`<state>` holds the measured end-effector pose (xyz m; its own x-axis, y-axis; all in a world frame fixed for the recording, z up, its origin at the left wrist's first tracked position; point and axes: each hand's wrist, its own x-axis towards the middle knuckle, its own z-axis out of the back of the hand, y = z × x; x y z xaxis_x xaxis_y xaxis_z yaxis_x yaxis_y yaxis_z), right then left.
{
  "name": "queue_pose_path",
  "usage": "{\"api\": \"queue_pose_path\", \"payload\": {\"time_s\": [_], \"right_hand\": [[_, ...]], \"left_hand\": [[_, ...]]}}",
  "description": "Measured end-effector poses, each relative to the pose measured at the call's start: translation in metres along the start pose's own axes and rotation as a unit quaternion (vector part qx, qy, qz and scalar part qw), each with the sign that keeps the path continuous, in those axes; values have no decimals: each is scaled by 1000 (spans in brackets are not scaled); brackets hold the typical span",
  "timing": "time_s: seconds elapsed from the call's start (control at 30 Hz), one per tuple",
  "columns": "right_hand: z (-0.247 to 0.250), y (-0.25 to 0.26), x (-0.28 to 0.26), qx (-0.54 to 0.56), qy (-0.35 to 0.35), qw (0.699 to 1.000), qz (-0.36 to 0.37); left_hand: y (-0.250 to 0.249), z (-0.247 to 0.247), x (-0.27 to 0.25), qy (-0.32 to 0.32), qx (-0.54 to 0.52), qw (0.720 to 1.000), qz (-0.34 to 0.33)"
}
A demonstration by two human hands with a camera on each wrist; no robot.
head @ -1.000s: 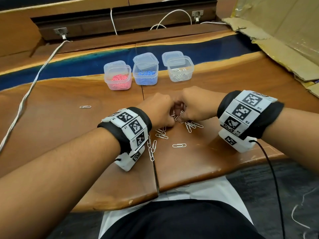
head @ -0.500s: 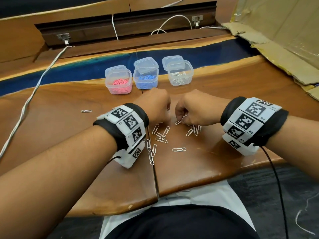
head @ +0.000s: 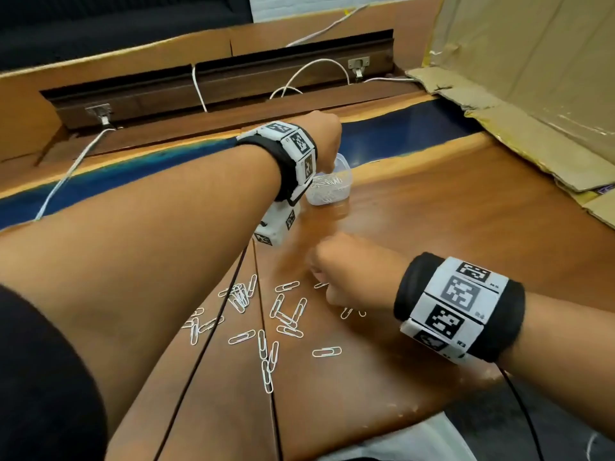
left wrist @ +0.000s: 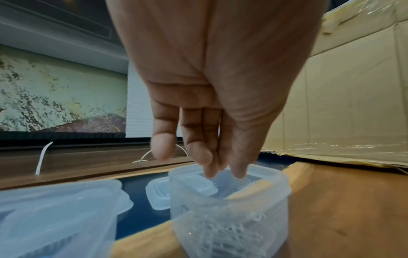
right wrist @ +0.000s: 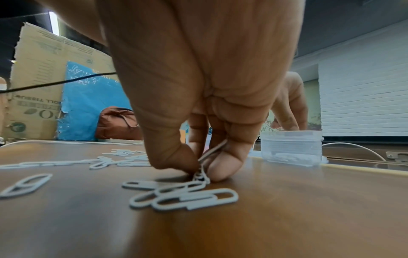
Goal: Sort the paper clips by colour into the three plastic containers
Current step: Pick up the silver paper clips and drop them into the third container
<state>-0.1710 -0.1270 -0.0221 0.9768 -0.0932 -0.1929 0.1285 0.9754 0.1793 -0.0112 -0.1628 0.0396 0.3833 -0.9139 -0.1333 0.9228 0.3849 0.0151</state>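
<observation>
Left hand (left wrist: 205,104): hanging over the tub (left wrist: 229,206), fingers straight, grasping nothing seen.
Right hand (right wrist: 198,104): pinching white clips (right wrist: 202,172) off the table (head: 432,227).
Risk: clips tangling, extras dragging along and dropping short.

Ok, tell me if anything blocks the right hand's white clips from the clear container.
Nothing on the table does, but the left hand hangs over the clear plastic container, fingertips in its mouth.

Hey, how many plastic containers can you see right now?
2. The white-clip container sits below the fingertips of the left hand; a second container stands beside it, at the left wrist view's left edge. More may be hidden behind the left forearm.
</observation>
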Motion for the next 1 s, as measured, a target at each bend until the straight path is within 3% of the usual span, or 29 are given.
{"api": "queue_pose_path", "payload": {"time_s": [0.13, 0.3, 0.53, 0.77, 0.87, 1.0], "right_hand": [[0, -5, 3, 2, 10, 1000, 24], [9, -9, 4, 46, 24, 998, 36], [21, -29, 10, 184, 22, 982, -38], [61, -41, 21, 334, -44, 939, -68], [88, -55, 39, 302, -94, 944, -89], [102, -70, 69, 160, -117, 972, -128]], "left_hand": [[6, -1, -6, -17, 5, 1000, 2], [13, -2, -80, -24, -12, 999, -25], [15, -57, -164, 152, -56, 985, -53], [16, -73, -181, 114, -89, 987, -73], [15, -79, -181, 101, -107, 986, -73], [16, -84, -179, 97, -110, 987, -72]]}}
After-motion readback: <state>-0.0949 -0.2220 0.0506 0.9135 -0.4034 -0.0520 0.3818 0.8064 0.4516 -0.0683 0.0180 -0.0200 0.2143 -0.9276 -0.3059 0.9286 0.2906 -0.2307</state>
